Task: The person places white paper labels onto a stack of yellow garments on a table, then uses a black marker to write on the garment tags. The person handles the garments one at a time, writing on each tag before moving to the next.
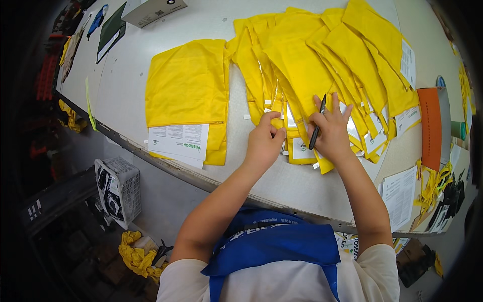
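Folded yellow fabric pieces [297, 45] lie overlapped in a fanned row, with white printed sheets and small white tags at their near ends. My right hand [329, 132] rests over this row and holds a black marker pen [314, 137] between its fingers. Beside it, my left hand [264, 143] has curled fingers at the near edge of the row, close to a small white tag. What its fingertips pinch, if anything, is hidden. To the left sits a separate neat stack of yellow fabric [186, 83] with a white printed sheet [178, 143] sticking out.
An orange box [430, 128] stands at the right, near a printed paper [399, 198] and yellow straps [433, 186]. A white box [151, 10] and a dark green folder [111, 32] lie at the far left. Below the table's edge are a white basket [132, 189] and crumpled yellow fabric [136, 256].
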`<state>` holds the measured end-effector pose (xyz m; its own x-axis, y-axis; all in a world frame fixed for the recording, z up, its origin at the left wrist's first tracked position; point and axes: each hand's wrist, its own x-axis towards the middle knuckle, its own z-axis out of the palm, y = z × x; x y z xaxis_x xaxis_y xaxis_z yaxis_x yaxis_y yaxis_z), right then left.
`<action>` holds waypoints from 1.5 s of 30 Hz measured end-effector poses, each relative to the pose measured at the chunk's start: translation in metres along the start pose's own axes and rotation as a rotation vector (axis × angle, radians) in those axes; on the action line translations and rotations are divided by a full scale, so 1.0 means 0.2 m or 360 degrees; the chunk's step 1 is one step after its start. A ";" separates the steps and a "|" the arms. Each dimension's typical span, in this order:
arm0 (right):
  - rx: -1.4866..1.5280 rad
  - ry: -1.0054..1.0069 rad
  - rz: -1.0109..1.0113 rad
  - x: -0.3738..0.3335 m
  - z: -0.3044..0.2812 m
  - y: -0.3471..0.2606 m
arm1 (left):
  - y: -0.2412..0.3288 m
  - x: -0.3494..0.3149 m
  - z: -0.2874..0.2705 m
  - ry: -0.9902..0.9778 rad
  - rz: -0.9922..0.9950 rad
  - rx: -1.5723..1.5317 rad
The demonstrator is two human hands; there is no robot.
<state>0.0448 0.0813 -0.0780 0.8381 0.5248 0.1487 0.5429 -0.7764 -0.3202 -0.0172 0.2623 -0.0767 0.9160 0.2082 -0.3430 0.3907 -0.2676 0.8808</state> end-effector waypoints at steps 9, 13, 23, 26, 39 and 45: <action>-0.0036 0.0010 0.0200 0.06 -0.05 0.16 | 0.03 0.03 0.04 -0.0215 0.0184 0.0478; -0.0158 0.0194 0.0347 0.06 -0.10 0.29 | 0.03 -0.05 0.08 -0.0399 -0.0004 0.0201; 0.1235 0.0138 0.0530 -0.24 -0.07 -0.04 | -0.08 -0.06 0.20 -0.0311 -0.0327 -0.0156; 0.1114 0.0193 0.0383 -0.24 -0.06 -0.04 | -0.10 -0.06 0.22 -0.0256 -0.0276 -0.0167; 0.1350 0.0224 0.0615 -0.26 -0.05 -0.05 | -0.06 -0.10 0.21 -0.0214 -0.0144 -0.0120; 0.1340 0.0312 0.0549 -0.12 -0.08 -0.12 | 0.00 -0.05 0.11 -0.0003 0.0053 0.0083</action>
<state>0.0122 0.0827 -0.0590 0.9816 0.1842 0.0502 0.1097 -0.3292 -0.9379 -0.0233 0.2395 -0.0802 0.9286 0.1968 -0.3145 0.3643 -0.3232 0.8734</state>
